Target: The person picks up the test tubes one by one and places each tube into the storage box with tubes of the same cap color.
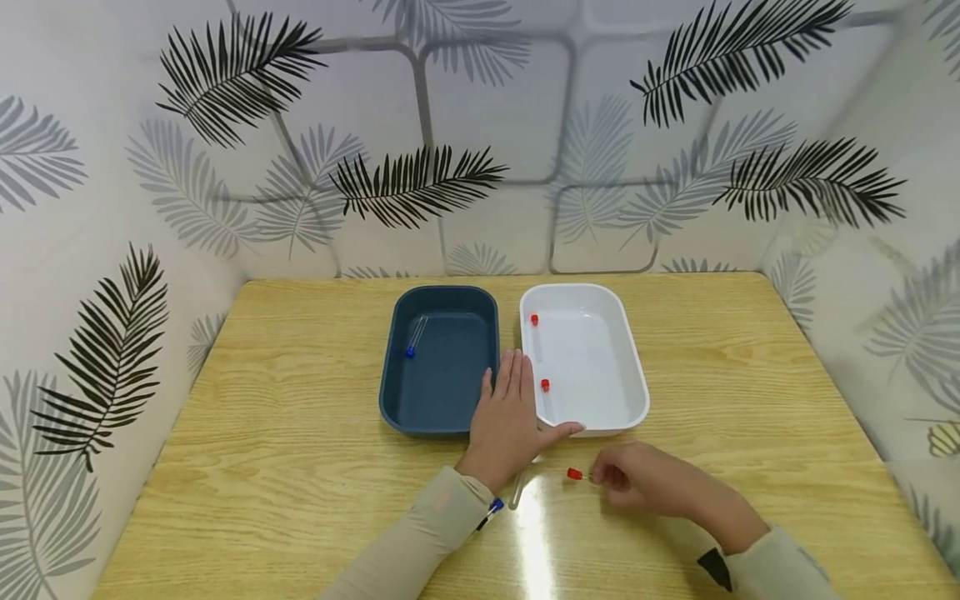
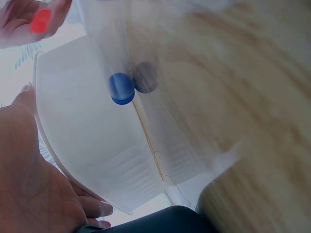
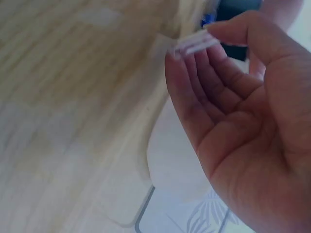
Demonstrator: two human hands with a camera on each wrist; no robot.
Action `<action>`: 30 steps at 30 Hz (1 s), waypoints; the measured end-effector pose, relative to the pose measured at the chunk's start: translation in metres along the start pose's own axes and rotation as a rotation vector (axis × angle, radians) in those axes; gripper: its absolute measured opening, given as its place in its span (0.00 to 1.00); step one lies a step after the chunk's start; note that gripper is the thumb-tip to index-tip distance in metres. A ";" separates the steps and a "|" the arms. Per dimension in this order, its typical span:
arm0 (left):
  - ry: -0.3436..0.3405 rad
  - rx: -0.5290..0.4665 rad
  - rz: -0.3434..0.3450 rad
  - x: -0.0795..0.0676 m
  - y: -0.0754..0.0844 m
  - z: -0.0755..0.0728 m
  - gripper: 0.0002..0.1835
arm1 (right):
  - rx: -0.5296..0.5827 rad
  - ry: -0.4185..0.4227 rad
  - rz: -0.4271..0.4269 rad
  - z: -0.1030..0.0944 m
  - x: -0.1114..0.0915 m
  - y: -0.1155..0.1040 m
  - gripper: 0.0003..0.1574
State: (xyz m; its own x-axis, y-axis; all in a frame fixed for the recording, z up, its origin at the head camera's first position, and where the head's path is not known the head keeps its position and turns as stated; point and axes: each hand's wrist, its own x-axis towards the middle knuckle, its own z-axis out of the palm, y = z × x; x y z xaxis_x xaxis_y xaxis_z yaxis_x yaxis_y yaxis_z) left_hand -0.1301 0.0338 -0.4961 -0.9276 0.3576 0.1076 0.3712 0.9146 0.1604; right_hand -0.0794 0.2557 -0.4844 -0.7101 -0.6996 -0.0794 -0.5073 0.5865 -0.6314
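Note:
My right hand [image 1: 647,481] pinches a small clear tube with a red cap [image 1: 575,473] just in front of the white tray [image 1: 637,392]. In the right wrist view, the clear tube [image 3: 195,43] lies between thumb and fingertips. My left hand [image 1: 506,425] is stretched flat, fingers over the gap between the white tray and the dark blue tray [image 1: 386,400], thumb along the white tray's front rim. A tube with a blue cap [image 1: 497,505] lies by my left sleeve, partly hidden. Beside it is a clear tube [image 1: 517,492], its upper end hidden by the left hand.
Inside the dark blue tray lies a blue-capped clear tube [image 1: 417,337]. The white tray holds two red-capped pieces, one with a red cap [image 1: 535,319] at the back left, another red cap [image 1: 545,385] nearer. A patterned wall [image 1: 480,233] stands behind the wooden table [image 1: 300,500].

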 end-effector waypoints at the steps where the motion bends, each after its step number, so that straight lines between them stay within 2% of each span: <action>1: -0.004 0.003 0.000 0.000 0.000 0.000 0.64 | 0.035 -0.015 0.003 -0.002 -0.001 -0.001 0.09; 4: -0.014 0.010 -0.003 0.000 0.000 -0.001 0.64 | 0.125 -0.048 0.015 -0.009 -0.005 -0.003 0.08; 8: -0.007 0.014 0.000 0.000 0.000 -0.001 0.64 | 0.193 -0.064 0.038 -0.021 -0.010 -0.003 0.09; 14: 0.006 0.019 0.008 0.000 0.000 -0.001 0.63 | 0.242 -0.033 0.050 -0.038 -0.015 -0.002 0.09; 21: -0.015 0.017 0.001 0.000 0.000 0.000 0.63 | 0.276 0.085 0.021 -0.054 -0.016 0.000 0.11; 30: -0.037 0.023 -0.004 0.000 0.001 -0.004 0.64 | 0.352 0.286 0.047 -0.063 -0.007 0.008 0.15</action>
State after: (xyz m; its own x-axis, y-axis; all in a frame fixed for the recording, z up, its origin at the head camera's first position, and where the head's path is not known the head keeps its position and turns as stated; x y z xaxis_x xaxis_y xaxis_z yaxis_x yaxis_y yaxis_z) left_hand -0.1295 0.0335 -0.4918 -0.9301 0.3604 0.0710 0.3670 0.9200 0.1378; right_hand -0.1095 0.2904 -0.4400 -0.8596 -0.5060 0.0708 -0.3096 0.4056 -0.8600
